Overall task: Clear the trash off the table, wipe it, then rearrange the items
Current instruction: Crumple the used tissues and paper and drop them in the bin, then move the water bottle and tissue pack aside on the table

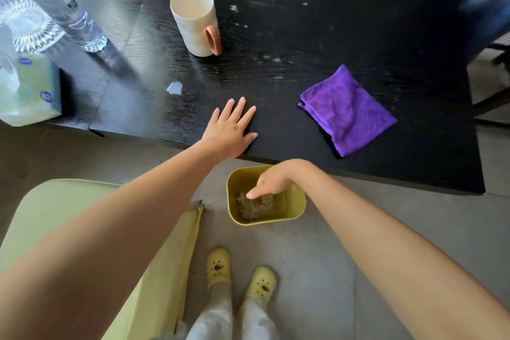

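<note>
The left hand [230,130] lies flat with fingers spread on the dark surface [276,124] near its front edge, while the right hand [271,181] hangs with fingers loosely open and empty over the yellow bin [296,208] on the floor, where a crumpled wad of trash [255,205] already sits. On the surface are a cream mug [194,18], a small white scrap [174,88], scattered crumbs [276,59] and a folded purple cloth [346,109]. At far left stand a clear bottle [80,22] and a tissue pack [27,88], their labels too blurred to read.
</note>
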A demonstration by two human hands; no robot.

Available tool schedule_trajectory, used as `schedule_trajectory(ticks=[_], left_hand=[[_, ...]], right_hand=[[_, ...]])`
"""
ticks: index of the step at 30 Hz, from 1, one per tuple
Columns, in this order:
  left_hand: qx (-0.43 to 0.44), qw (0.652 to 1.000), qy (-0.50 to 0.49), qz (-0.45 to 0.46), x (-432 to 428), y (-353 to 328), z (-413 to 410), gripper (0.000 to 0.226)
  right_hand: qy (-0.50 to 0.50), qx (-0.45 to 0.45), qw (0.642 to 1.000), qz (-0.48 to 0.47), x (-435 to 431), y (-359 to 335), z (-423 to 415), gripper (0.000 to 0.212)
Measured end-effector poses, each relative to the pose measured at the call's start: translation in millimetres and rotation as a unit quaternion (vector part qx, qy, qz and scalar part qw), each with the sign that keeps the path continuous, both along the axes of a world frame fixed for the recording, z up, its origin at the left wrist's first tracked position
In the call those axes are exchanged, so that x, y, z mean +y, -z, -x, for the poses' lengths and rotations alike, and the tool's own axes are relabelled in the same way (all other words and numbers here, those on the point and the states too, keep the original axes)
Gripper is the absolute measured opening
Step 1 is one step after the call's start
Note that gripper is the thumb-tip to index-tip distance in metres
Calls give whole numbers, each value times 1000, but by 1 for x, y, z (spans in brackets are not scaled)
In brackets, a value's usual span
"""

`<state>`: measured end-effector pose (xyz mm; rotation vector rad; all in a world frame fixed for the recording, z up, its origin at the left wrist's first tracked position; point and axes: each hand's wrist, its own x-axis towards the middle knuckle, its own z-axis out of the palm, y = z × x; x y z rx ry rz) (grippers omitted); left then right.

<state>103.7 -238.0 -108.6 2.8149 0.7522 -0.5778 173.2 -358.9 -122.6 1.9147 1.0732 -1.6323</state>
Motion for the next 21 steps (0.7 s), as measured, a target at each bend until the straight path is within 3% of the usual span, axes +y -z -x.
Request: schedule_trajectory(ticks=[4, 8, 14, 21], left_hand=[[63, 996, -13, 65, 3, -25, 1, 61], [85, 985, -45, 141, 8, -58, 9, 57], [116, 983, -52, 136, 25, -127, 30, 52], [84, 979, -128, 133, 56, -183, 86, 50]], right_hand=[[15, -18, 1000, -3, 12, -58, -16, 78], [21, -44, 999, -15, 24, -108, -29, 74], [30, -65, 996, -53, 48, -173, -30, 66], [-23, -75, 993, -89, 107, -232, -3, 64]])
